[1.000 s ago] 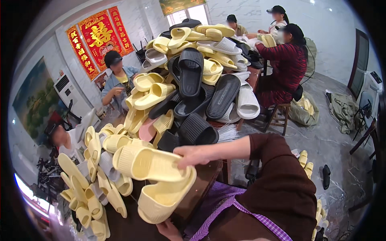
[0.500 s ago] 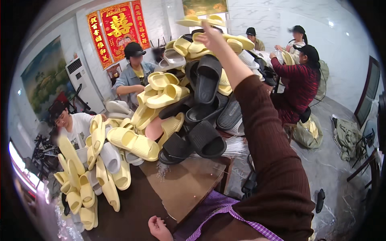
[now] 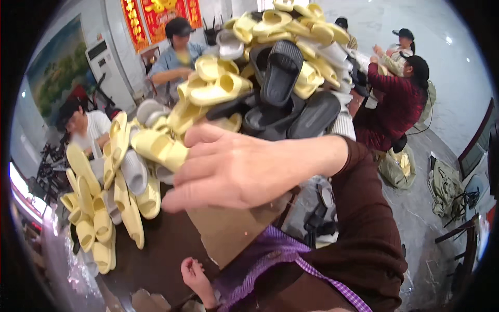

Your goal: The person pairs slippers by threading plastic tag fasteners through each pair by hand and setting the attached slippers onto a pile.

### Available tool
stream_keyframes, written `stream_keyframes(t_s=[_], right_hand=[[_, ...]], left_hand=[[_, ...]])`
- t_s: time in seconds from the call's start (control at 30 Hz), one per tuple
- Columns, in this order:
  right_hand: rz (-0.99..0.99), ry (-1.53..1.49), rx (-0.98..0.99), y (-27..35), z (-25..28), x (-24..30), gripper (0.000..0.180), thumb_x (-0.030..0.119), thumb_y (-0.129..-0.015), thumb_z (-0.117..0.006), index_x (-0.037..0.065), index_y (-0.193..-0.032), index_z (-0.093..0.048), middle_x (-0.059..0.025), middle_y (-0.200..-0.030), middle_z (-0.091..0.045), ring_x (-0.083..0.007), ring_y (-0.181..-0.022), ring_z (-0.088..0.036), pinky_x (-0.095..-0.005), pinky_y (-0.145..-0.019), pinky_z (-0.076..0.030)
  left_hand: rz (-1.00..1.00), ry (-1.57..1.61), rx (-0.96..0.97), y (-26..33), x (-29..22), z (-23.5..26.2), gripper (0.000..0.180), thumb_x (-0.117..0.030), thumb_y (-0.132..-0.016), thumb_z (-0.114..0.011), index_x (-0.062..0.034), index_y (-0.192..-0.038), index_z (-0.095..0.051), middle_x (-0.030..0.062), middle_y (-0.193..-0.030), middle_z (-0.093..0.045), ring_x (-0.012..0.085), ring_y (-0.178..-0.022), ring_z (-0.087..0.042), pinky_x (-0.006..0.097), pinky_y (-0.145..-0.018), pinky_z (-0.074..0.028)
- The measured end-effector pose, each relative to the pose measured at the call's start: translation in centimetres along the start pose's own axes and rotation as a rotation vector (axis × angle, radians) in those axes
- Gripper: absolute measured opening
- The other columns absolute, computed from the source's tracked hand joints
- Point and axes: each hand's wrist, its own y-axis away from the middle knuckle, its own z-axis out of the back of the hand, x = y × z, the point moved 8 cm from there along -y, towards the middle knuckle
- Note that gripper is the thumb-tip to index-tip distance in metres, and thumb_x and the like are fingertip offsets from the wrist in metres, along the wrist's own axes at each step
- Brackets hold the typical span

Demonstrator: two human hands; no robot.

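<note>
My right hand [image 3: 231, 169] reaches across the middle of the view, its back toward me and its fingers apart and slightly bent. Nothing shows in it; behind it lies a heap of slide sandals. Pale yellow slides [image 3: 221, 89] and black slides [image 3: 283, 73] make up most of this tall heap. To the left, more yellow slides [image 3: 127, 208] stand in rows on the table, with a grey slide [image 3: 134, 174] among them. Low near the table's front edge is my left hand [image 3: 195, 275], its fingers curled in and no object visible in them.
A brown cardboard sheet [image 3: 228, 229] covers part of the dark table [image 3: 150, 265]. Two people sit at the left and beyond the heap, several more at the right. A sack [image 3: 397, 169] and a green cloth bag [image 3: 447, 184] are on the floor to the right.
My right hand has come down from the top of the heap to its near side. The view has shifted a little. My left hand stays low by the table edge.
</note>
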Motion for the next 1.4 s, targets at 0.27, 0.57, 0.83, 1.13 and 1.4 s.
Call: stream_keyframes(t_s=[0.27, 0.57, 0.83, 1.13, 1.4], right_hand=[[0.026, -0.026, -0.116, -5.7, -7.8, 9.6, 0.009, 0.012, -0.068, -0.061, 0.008, -0.076, -0.06, -0.003, -0.062, -0.046, -0.0188, -0.052, -0.049, -0.0323, -0.053, -0.041], [-0.147, 0.061, -0.043, -3.7, -6.3, 4.9, 0.01, 0.008, -0.068, -0.061, 0.006, -0.077, -0.061, -0.0054, -0.066, -0.05, -0.0192, -0.054, -0.05, -0.0313, -0.053, -0.041], [-0.069, 0.029, -0.084, 3.5, -1.2, 3.2, 0.012, 0.005, -0.067, -0.061, 0.003, -0.078, -0.061, -0.0075, -0.07, -0.053, -0.0196, -0.055, -0.051, -0.0303, -0.052, -0.041], [-0.684, -0.371, -0.271, 12.8, -5.5, -1.4, 0.023, -0.013, -0.075, -0.041, 0.0, -0.076, -0.06, -0.0074, -0.07, -0.056, -0.0143, -0.054, -0.051, -0.0243, -0.047, -0.039], [-1.151, -0.721, -0.196, 23.8, -15.8, -0.5, 0.02, -0.012, -0.078, -0.042, 0.0, -0.081, -0.058, -0.0062, -0.071, -0.056, -0.0128, -0.06, -0.053, -0.0242, -0.053, -0.043]], left_hand=[[0.113, -0.182, 0.09, -1.1, 0.6, -1.1, 0.026, -0.015, -0.092, -0.054, 0.0026, -0.11, -0.052, 0.0103, -0.095, -0.06, 0.0176, -0.082, -0.056, 0.027, -0.072, -0.047], [0.03, -0.13, 0.201, -1.5, 0.4, -4.2, 0.022, -0.013, -0.093, -0.051, -0.0004, -0.111, -0.053, 0.011, -0.097, -0.061, 0.0177, -0.085, -0.057, 0.027, -0.072, -0.047], [0.125, 0.072, 0.047, -1.2, 0.3, 0.5, 0.018, -0.008, -0.089, -0.056, 0.0004, -0.106, -0.055, 0.0037, -0.089, -0.058, 0.0075, -0.075, -0.055, 0.018, -0.062, -0.044], [-0.137, 0.03, 0.291, -13.8, -6.6, -12.0, 0.038, -0.017, -0.083, -0.065, 0.005, -0.112, -0.054, 0.0062, -0.093, -0.06, 0.0139, -0.083, -0.057, 0.025, -0.072, -0.045], [0.199, 0.078, 0.298, -22.3, -2.5, -20.3, 0.042, -0.02, -0.074, -0.068, 0.0033, -0.107, -0.054, 0.0077, -0.092, -0.059, 0.0146, -0.072, -0.054, 0.027, -0.058, -0.043]])
